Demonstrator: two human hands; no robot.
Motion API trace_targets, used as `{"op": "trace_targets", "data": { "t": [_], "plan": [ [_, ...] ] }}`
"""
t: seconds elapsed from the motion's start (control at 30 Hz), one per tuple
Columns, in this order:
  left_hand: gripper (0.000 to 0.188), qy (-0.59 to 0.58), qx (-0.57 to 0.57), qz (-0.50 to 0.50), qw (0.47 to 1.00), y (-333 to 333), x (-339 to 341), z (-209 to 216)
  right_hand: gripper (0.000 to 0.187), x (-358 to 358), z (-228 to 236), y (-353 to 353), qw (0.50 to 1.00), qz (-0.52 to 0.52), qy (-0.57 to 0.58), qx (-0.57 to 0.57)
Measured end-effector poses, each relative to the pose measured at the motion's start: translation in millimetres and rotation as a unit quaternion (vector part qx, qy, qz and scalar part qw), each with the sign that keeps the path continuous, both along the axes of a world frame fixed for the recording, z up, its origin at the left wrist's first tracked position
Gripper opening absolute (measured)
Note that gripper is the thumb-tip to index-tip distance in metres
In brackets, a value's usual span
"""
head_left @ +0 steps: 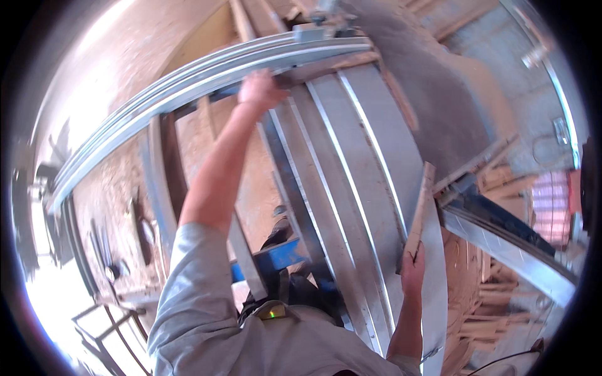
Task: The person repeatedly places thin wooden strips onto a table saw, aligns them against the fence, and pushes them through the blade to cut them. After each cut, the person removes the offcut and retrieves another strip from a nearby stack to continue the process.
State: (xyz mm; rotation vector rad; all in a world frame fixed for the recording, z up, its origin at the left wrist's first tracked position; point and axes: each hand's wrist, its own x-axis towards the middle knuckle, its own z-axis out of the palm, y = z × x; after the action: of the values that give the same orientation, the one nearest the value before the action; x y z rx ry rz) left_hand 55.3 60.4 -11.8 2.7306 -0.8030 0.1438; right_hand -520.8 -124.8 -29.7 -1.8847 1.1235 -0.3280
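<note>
My right hand (412, 271) is closed around the lower end of a narrow wooden strip (422, 207), which points away from me over the right part of a grey metal machine table (370, 141). Bright lengthwise lines run along that table. At the far side, my left arm is stretched out, and my left hand (261, 91) is at the left end of a wooden piece (332, 65). That piece lies along a long metal rail (207, 84). Motion smears the left fingers, so whether they grip the wood cannot be told.
An open frame with crossbars (164, 169) and a blue beam (276, 255) lies left of the table. A metal beam (508, 250) juts out at the right. Wood offcuts (495, 313) are heaped on the floor below it. Boards (254, 19) lie beyond the rail.
</note>
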Motion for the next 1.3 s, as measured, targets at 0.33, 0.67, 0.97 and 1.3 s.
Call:
{"op": "trace_targets", "data": {
  "t": [0.33, 0.67, 0.97, 1.3],
  "plan": [
    [0.036, 0.352, -0.111, -0.014, 0.929, 17, -174, 30, 0.057, 21, 40, 21, 0.999, 0.005, 0.031, 0.008],
    [0.028, 0.569, -0.587, 0.139, 0.558, 243, -334, 92, 0.058, 2, 4, -9, 0.998, 0.031, -0.02, 0.049],
    [0.04, 0.108, -0.154, 0.412, 0.892, 514, -346, 3, 0.058, -22, 3, -33, 0.994, 0.067, 0.058, -0.056],
    [0.058, 0.053, 0.053, 0.428, 0.901, 447, -364, 25, 0.061, -46, 25, -21, 0.913, 0.11, 0.284, -0.271]
  ]
}}
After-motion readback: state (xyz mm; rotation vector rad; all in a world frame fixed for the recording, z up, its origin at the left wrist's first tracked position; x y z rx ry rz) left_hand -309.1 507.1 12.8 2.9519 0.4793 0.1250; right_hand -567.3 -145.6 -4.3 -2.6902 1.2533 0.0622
